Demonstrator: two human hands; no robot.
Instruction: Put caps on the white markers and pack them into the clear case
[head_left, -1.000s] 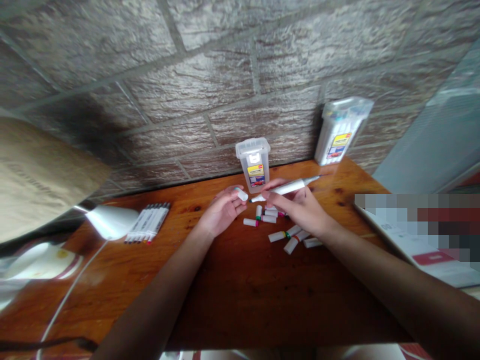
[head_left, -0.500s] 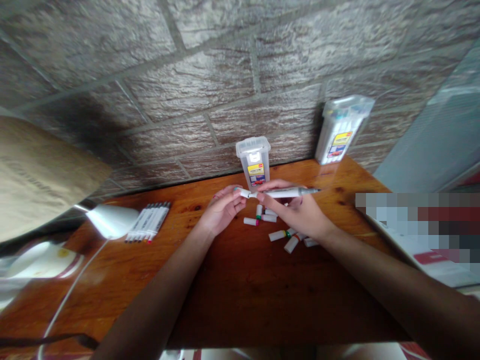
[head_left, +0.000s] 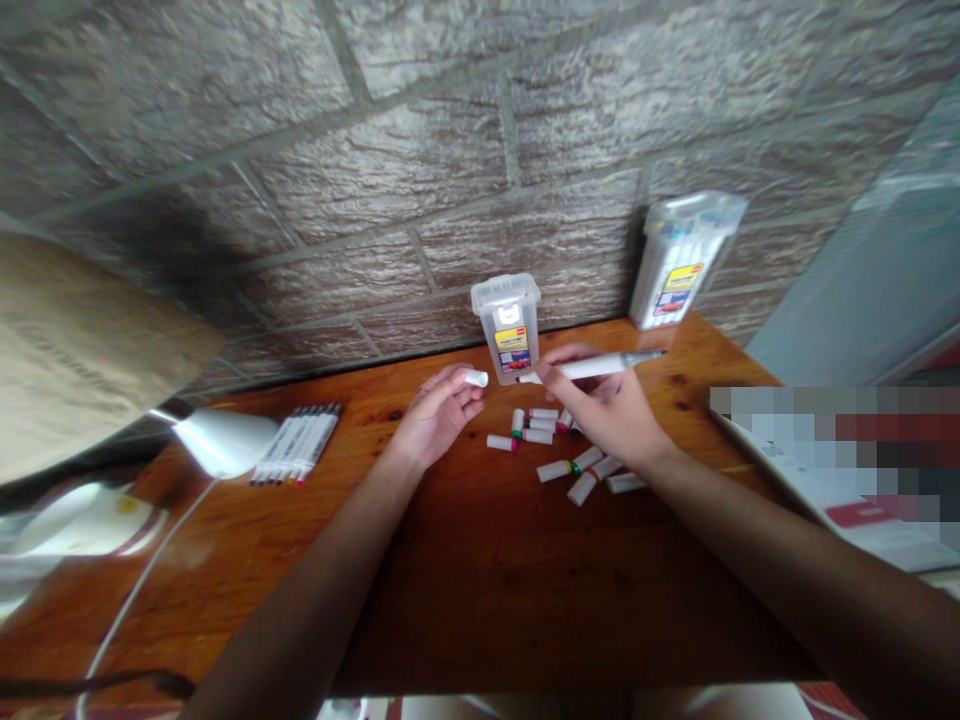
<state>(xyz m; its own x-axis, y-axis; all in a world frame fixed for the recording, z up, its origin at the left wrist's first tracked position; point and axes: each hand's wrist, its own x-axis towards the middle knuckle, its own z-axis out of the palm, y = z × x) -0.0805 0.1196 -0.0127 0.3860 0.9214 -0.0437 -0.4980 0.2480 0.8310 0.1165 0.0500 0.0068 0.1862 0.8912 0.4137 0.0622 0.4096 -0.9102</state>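
Note:
My left hand pinches a small white marker cap, its open end facing right. Closed around a white marker, my right hand holds it nearly level, with a bare dark tip pointing left and a grey end pointing right. A gap lies between cap and tip. Below the hands, several loose white caps with coloured ends, such as a pink-ended cap, lie scattered; my right hand partly hides some. Over on the left, several markers are lined up side by side.
A clear plastic marker case stands against the stone wall. Another case, filled with markers, stands back right. At left are a white cone-shaped object, a cable and a brown paper bag. All rest around the wooden table.
The cap and the marker have come apart. My right hand has shifted right with the marker, baring its dark tip, and my left hand has moved slightly left with the cap.

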